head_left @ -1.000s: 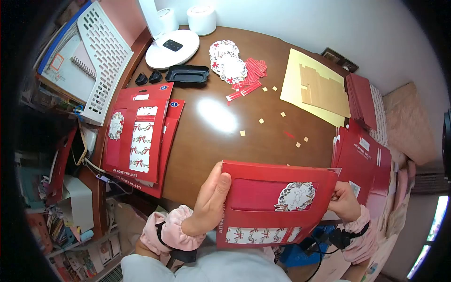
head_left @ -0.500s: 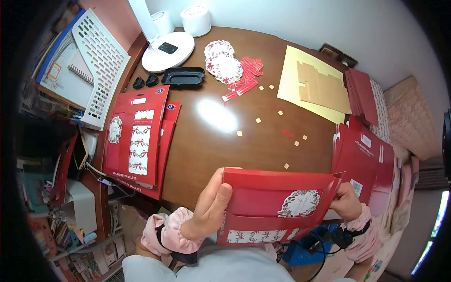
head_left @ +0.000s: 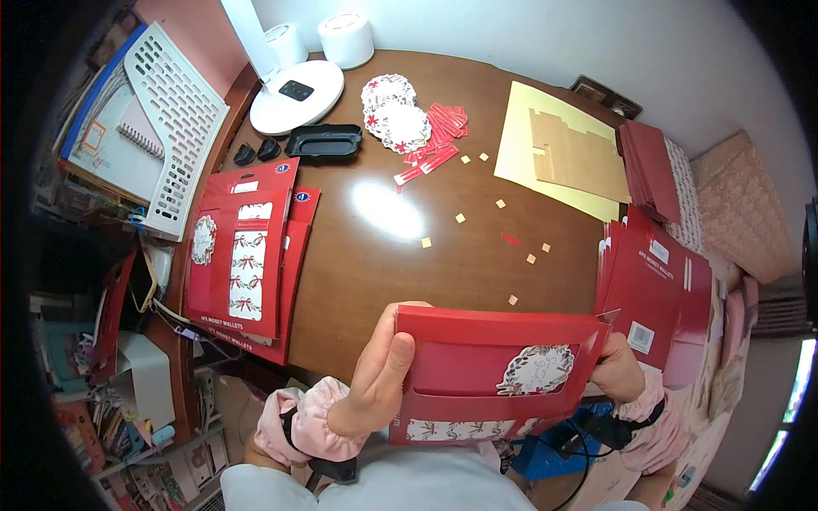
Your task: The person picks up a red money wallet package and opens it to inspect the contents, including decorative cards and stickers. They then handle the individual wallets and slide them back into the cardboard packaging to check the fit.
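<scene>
A red money wallet packet [head_left: 456, 370] is held on its side in front of my body, above the desk's front edge. Its front shows a round wreath-patterned label and a white strip with leaf patterns. My left hand [head_left: 371, 387] grips the packet's left end, thumb over the edge and fingers partly hidden behind. At the other end, my right hand [head_left: 620, 370] holds the packet near its flap [head_left: 608, 317]; most of its fingertips are hidden. Similar packets lie in a pile [head_left: 220, 281] to the left, and red folded packets [head_left: 648, 281] are stacked to the right.
Round floral labels [head_left: 396, 123] and small red strips [head_left: 443, 128] lie on the brown desk [head_left: 358, 281] near a black tray [head_left: 324, 143] and white lamp base [head_left: 298, 98]. Small beige squares [head_left: 460, 218] are scattered mid-desk. Yellow sheets [head_left: 515, 140] lie far right.
The view has shifted slightly, so the desk items sit a little further left. Both hands still hold the packet, and the right hand has moved slightly at the flap end.
</scene>
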Demonstrator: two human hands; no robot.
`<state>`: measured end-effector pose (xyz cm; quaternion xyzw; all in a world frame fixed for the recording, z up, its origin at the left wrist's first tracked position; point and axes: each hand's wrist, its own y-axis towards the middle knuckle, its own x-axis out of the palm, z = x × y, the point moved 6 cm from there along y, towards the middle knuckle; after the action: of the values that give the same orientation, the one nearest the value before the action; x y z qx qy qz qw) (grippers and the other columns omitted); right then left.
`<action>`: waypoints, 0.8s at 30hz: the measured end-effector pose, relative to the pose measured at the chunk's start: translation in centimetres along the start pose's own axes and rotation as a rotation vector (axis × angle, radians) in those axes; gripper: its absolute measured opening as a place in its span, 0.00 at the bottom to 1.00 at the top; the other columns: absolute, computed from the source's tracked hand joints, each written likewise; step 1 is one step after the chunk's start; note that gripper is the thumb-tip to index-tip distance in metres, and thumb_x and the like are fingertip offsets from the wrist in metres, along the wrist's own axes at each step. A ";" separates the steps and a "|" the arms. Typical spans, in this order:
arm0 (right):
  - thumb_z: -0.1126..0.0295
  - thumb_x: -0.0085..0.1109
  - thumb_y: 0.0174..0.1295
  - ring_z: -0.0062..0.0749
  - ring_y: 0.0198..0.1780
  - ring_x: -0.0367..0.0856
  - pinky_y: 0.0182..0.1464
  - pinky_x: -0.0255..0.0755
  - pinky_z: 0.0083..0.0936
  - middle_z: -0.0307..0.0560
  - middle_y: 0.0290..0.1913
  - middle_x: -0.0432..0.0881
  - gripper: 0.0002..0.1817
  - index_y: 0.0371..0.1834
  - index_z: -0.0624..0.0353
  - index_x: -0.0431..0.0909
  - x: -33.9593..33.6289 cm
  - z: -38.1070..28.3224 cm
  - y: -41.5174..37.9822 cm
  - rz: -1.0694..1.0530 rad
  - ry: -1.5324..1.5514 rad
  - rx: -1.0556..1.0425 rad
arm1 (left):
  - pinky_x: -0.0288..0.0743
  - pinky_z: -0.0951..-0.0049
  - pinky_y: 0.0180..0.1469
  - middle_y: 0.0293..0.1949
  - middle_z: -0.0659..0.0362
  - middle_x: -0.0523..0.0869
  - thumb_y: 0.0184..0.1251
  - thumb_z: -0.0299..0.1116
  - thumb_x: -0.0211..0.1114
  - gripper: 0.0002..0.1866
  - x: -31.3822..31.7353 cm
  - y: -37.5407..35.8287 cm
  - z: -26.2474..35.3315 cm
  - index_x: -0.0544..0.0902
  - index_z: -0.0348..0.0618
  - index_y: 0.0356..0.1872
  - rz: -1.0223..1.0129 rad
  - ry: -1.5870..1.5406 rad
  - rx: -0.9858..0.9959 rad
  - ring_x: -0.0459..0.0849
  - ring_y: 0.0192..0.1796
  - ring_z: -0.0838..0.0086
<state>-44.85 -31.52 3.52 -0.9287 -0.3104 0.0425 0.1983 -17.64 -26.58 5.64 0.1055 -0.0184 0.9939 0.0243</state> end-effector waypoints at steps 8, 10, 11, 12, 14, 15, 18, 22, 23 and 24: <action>0.84 0.58 0.56 0.21 0.47 0.79 0.50 0.73 0.23 0.39 0.45 0.85 0.14 0.47 0.66 0.82 -0.3 -0.7 -0.1 -0.008 -0.061 0.046 | 0.65 0.78 0.57 0.51 0.56 0.76 0.79 0.47 0.40 0.25 -0.6 0.0 -1.3 0.66 0.32 0.59 0.099 -0.065 -0.089 0.73 0.52 0.77; 0.82 0.56 0.57 0.19 0.44 0.79 0.47 0.73 0.22 0.38 0.42 0.85 0.13 0.46 0.68 0.82 -0.7 -1.0 -0.5 -0.019 -0.090 0.063 | 0.65 0.77 0.58 0.53 0.55 0.76 0.79 0.47 0.40 0.26 -0.9 0.3 -1.4 0.66 0.32 0.60 0.133 -0.075 -0.069 0.73 0.53 0.76; 0.81 0.55 0.58 0.17 0.41 0.78 0.44 0.73 0.20 0.37 0.38 0.84 0.12 0.45 0.68 0.81 -0.9 -0.9 -0.6 -0.021 -0.121 0.105 | 0.64 0.76 0.59 0.54 0.54 0.76 0.79 0.47 0.41 0.26 -1.2 0.5 -1.4 0.66 0.32 0.61 0.180 -0.081 -0.048 0.73 0.55 0.75; 0.80 0.53 0.59 0.16 0.39 0.76 0.41 0.72 0.19 0.36 0.34 0.83 0.12 0.44 0.69 0.81 -1.1 -0.8 -0.8 -0.022 -0.151 0.148 | 0.64 0.75 0.61 0.56 0.53 0.76 0.79 0.48 0.40 0.27 -1.4 0.5 -1.6 0.66 0.32 0.62 0.178 -0.057 -0.047 0.73 0.57 0.74; 0.81 0.52 0.59 0.15 0.38 0.75 0.39 0.71 0.17 0.36 0.33 0.82 0.12 0.44 0.69 0.80 -1.0 -1.3 -0.9 0.002 -0.099 0.183 | 0.64 0.75 0.60 0.55 0.53 0.76 0.79 0.48 0.40 0.27 -1.3 0.8 -1.8 0.66 0.32 0.62 0.190 -0.072 -0.047 0.73 0.56 0.74; 0.81 0.51 0.59 0.14 0.37 0.74 0.37 0.69 0.16 0.36 0.32 0.80 0.12 0.44 0.70 0.80 -0.6 -1.6 -0.9 0.007 -0.049 0.217 | 0.65 0.75 0.60 0.55 0.53 0.76 0.79 0.48 0.40 0.27 -1.5 0.9 -1.9 0.66 0.33 0.61 0.221 -0.082 -0.046 0.74 0.56 0.74; 0.80 0.51 0.63 0.18 0.42 0.78 0.45 0.73 0.18 0.41 0.39 0.82 0.12 0.48 0.72 0.77 0.2 -4.6 -1.0 0.113 0.023 0.057 | 0.68 0.75 0.56 0.51 0.54 0.79 0.79 0.48 0.40 0.25 -1.7 1.3 -1.5 0.70 0.34 0.58 0.237 -0.050 -0.084 0.76 0.52 0.74; 0.80 0.53 0.64 0.27 0.49 0.80 0.55 0.74 0.25 0.50 0.50 0.80 0.18 0.58 0.69 0.71 -1.7 -5.8 -2.2 0.338 0.095 -0.196 | 0.72 0.77 0.47 0.42 0.57 0.81 0.79 0.49 0.41 0.24 -3.2 1.8 -2.0 0.74 0.36 0.52 0.406 -0.156 -0.138 0.79 0.43 0.77; 0.80 0.53 0.64 0.27 0.49 0.80 0.55 0.74 0.25 0.50 0.50 0.80 0.18 0.58 0.69 0.71 -1.5 -5.7 -2.6 0.345 0.097 -0.201 | 0.73 0.77 0.45 0.40 0.58 0.82 0.79 0.49 0.42 0.24 -3.7 1.8 -2.1 0.74 0.37 0.51 0.461 -0.184 -0.152 0.79 0.41 0.77; 0.82 0.54 0.62 0.28 0.50 0.80 0.55 0.74 0.25 0.51 0.52 0.79 0.21 0.60 0.67 0.70 -1.1 -5.5 -3.1 0.330 0.064 -0.207 | 0.73 0.77 0.44 0.39 0.58 0.82 0.78 0.50 0.42 0.24 -4.1 1.9 -2.1 0.75 0.37 0.49 0.511 -0.126 -0.156 0.80 0.39 0.77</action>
<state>-46.33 -31.80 9.79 -0.9833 -0.1502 0.0126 0.1016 -14.17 -28.52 2.65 0.1571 -0.1226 0.9549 -0.2202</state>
